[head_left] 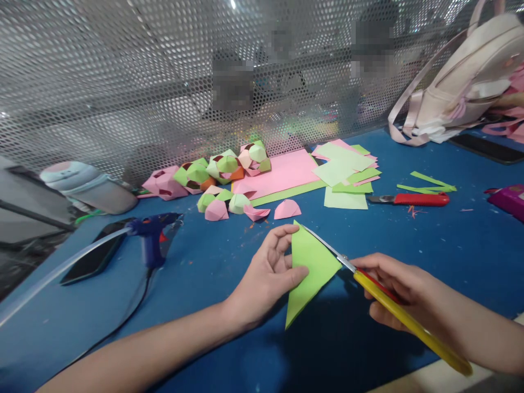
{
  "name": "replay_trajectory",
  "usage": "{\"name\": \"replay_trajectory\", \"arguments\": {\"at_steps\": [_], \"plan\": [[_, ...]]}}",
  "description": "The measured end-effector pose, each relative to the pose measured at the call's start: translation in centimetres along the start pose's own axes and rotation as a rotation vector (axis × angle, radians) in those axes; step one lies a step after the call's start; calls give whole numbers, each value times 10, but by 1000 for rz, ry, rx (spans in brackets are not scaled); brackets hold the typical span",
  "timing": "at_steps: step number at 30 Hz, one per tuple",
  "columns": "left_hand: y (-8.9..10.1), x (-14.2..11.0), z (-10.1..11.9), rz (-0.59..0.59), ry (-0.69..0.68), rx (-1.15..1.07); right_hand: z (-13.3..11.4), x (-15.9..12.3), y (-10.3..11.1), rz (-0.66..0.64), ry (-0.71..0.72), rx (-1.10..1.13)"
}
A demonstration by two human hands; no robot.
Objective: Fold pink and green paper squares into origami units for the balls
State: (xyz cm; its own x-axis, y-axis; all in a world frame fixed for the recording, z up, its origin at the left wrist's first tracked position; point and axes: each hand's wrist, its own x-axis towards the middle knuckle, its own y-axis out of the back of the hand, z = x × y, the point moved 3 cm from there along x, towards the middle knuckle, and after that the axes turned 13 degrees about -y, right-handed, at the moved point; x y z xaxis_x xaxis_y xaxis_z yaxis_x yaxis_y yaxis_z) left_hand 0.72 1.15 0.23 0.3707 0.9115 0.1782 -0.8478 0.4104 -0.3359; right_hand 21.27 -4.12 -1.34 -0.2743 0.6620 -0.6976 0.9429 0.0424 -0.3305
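A bright green paper triangle is pinched between the thumb and fingers of my left hand, held up above the blue table. My right hand is closed around the scissors, which have yellow and red handles. Their blades lie along the upper right edge of the paper, with the tips near its top corner. Part of the red handle is hidden by my right fingers. Beyond my left hand lie small folded paper pieces in pink and green.
A blue glue gun with its cord and a phone lie at left. Folded paper balls and paper sheets sit at the back. A red utility knife, green strips and a backpack are at right, before a perforated metal screen.
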Motion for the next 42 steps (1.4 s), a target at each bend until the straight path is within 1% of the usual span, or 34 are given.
{"name": "replay_trajectory", "arguments": {"at_steps": [4,8,11,15,18,22,25,30,34,37,42], "plan": [[0,0,0,-7,-10,6,5,3,6,-88,73,-86],[1,0,0,-6,-17,24,11,5,13,-121,97,-126],[1,0,0,-1,-16,36,9,4,13,-99,118,-186],[1,0,0,0,-14,37,2,-1,8,-22,139,-263],[1,0,0,3,-8,34,1,-4,4,-3,99,-178],[1,0,0,8,-2,40,1,-2,3,-11,52,-81],[1,0,0,7,-4,42,1,1,5,-31,63,-94],[0,0,0,-2,-1,40,0,0,6,4,64,-125],[-1,0,0,-7,-2,33,0,-1,2,13,85,-113],[0,0,0,-3,2,33,1,0,4,18,82,-105],[1,0,-1,2,2,39,3,3,6,-36,45,-76]]}}
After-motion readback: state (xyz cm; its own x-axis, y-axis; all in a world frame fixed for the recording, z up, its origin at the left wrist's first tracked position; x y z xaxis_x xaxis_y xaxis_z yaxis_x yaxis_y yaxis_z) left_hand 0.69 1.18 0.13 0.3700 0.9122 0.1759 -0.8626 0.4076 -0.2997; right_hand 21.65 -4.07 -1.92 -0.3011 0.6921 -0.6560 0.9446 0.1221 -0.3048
